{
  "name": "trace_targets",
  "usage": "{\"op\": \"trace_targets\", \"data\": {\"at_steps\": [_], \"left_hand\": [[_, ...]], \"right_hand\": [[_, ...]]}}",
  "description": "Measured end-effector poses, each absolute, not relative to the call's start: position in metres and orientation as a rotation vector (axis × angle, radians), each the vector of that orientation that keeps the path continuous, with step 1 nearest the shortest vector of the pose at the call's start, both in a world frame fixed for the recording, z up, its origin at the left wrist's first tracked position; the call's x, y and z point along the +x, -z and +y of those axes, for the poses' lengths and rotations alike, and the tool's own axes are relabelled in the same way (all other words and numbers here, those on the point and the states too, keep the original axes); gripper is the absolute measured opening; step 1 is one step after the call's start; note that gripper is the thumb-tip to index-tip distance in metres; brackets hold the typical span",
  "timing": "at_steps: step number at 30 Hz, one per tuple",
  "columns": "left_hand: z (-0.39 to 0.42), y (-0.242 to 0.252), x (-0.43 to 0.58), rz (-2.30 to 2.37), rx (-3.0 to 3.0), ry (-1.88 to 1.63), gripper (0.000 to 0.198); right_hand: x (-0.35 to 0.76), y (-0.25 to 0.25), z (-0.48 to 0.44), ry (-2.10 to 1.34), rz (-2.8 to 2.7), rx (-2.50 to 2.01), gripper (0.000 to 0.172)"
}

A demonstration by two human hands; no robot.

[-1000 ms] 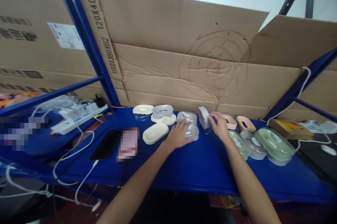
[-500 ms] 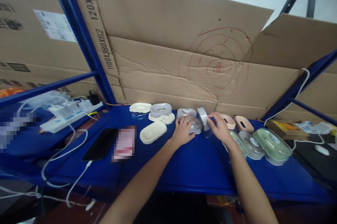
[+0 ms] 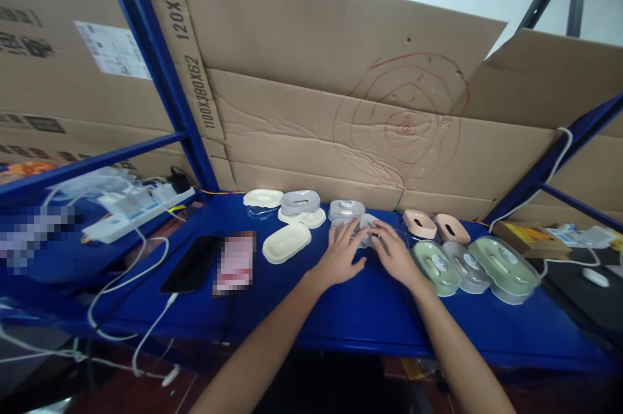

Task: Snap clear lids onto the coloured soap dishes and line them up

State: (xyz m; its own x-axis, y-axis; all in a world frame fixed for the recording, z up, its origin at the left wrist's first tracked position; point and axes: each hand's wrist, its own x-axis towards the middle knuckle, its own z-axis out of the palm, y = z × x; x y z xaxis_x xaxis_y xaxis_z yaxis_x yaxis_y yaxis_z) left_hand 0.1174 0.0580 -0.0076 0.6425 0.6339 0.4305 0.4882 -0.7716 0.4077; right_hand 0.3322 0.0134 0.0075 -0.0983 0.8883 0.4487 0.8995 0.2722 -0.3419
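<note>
My left hand (image 3: 342, 255) lies over a grey oval soap box, its fingers spread and its thumb held apart. My fingers cover most of that box. Close beside it, my right hand (image 3: 393, 250) has its bent fingertips on a grey soap dish part (image 3: 368, 222), which sits between both hands; the exact grip is partly hidden. Just behind stands another grey soap box (image 3: 346, 209) under a clear cover. To the right of my right hand are a green soap box (image 3: 437, 267) and a grey one (image 3: 466, 267), both with clear covers and round labels.
A larger green box (image 3: 503, 263) sits farther right, with peach slotted parts (image 3: 419, 224) behind. Cream trays (image 3: 287, 243) and a grey slotted part (image 3: 300, 202) lie left. A black phone (image 3: 189, 265) with a cable is near a power strip (image 3: 139, 214). Cardboard (image 3: 292, 109) walls the back.
The grey part that stood upright by my right hand has been tipped down and left, towards the box under my left hand. My right hand has moved left with it.
</note>
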Motion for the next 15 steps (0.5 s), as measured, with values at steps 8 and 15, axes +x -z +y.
{"op": "trace_targets", "data": {"at_steps": [8, 15], "left_hand": [[0.047, 0.006, 0.191, 0.841, 2.999, -0.658, 0.097], [0.048, 0.008, 0.237, 0.878, 3.083, -0.665, 0.070]], "right_hand": [[0.429, -0.059, 0.053, 0.057, -1.694, -2.286, 0.043], [0.446, -0.040, 0.078, -0.010, -1.839, -2.345, 0.038]]}}
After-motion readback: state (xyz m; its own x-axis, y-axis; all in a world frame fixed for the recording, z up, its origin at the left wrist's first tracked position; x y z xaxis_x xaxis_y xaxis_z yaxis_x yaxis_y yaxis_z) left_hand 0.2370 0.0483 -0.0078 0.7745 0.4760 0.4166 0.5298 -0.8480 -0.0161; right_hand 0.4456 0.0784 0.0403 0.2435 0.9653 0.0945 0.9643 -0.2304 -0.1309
